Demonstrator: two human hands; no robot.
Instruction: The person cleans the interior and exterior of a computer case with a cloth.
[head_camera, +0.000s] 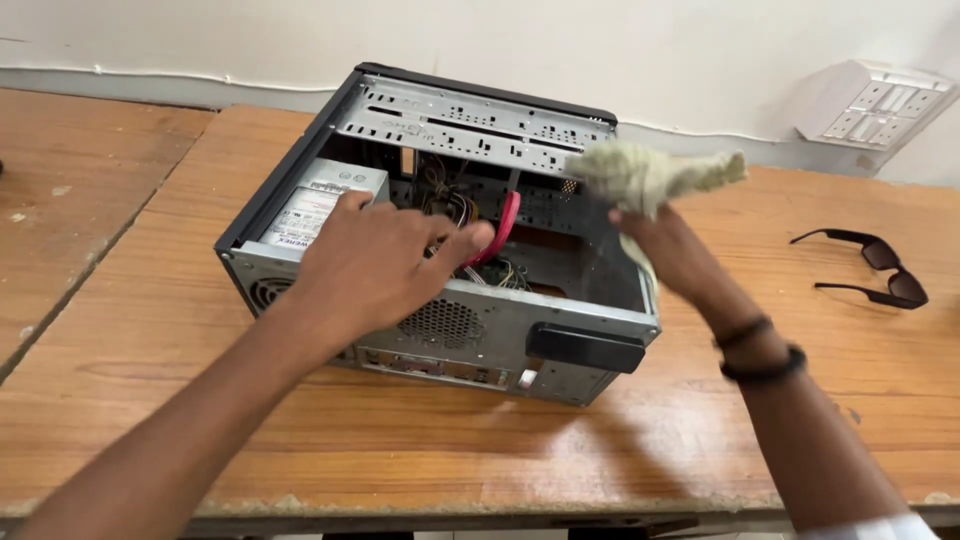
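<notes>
The open grey metal computer case (440, 330) lies on its side on my scratched wooden table (400, 440). My left hand (375, 265) reaches into its near left part, beside the red flat cable (503, 225). My right hand (665, 245) holds a crumpled pale cloth (650, 172) over its right edge. The black plastic sunglasses (875, 268) lie far right, well apart from the case.

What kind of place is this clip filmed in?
Probably a plain workroom or repair bench: an opened computer case lies on a worn wooden table, against a bare wall with a switch panel.
</notes>
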